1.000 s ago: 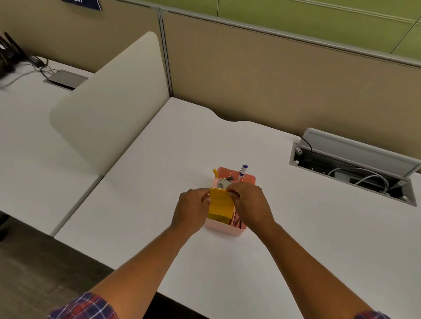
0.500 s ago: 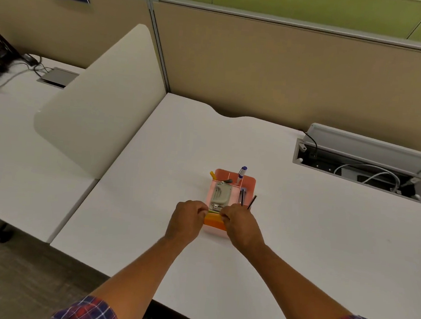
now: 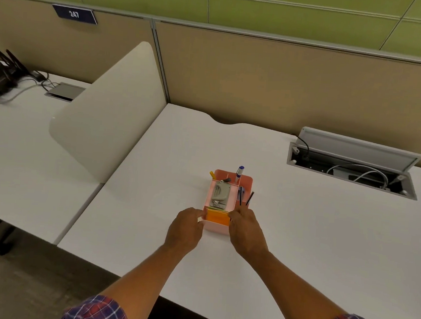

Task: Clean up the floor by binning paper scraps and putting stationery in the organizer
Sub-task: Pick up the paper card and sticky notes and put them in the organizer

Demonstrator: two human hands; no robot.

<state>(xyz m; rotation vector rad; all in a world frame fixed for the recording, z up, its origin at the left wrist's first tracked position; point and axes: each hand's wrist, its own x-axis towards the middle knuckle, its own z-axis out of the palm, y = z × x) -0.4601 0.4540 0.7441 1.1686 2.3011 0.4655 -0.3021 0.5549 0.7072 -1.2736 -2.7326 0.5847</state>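
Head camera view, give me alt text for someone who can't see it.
A left hand and right hand flank the near end of a pink organizer on a white desk, where an orange notepad sits in the front compartment. Behind it lie a grey stapler-like tool and several pens.

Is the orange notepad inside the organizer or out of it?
Inside: the orange notepad sits in the front compartment of the pink organizer, between its walls.

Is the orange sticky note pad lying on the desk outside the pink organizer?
No, the orange sticky note pad sits inside the pink organizer, in its compartment nearest the person.
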